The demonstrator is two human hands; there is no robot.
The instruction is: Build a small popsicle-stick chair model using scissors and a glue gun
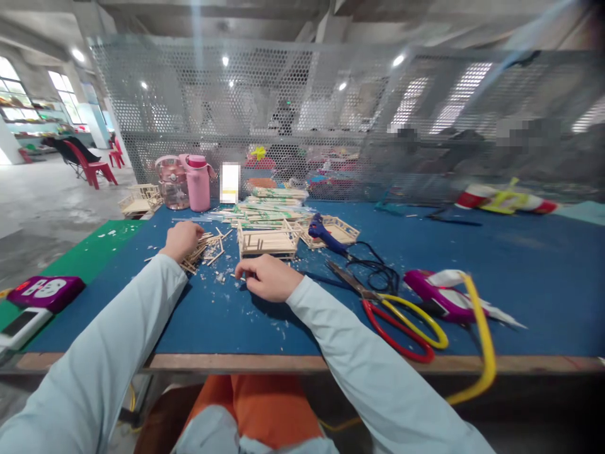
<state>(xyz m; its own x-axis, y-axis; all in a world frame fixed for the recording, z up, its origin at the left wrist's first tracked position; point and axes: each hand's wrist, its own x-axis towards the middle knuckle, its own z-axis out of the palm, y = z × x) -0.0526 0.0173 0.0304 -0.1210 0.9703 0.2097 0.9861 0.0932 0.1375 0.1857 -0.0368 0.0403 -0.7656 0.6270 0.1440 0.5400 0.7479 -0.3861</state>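
Note:
My left hand (182,240) is at the far left edge of a loose pile of short wooden sticks (206,251), fingers curled together; what they hold, if anything, is hidden. My right hand (270,278) is low over the blue table, thumb and forefinger pinched at the pale end of a small wooden stick (236,276). Just beyond it stands a small frame built of wooden sticks (268,241). A second stick frame (338,232) sits to its right, with a blue glue gun (327,234) lying against it.
Large scissors (366,291) with red and yellow handles lie to the right, near a purple tool (442,296) and yellow strap (482,334). Bagged sticks (269,208), a pink bottle (198,183) and a mesh screen (212,94) stand behind. A purple power strip (47,292) lies left.

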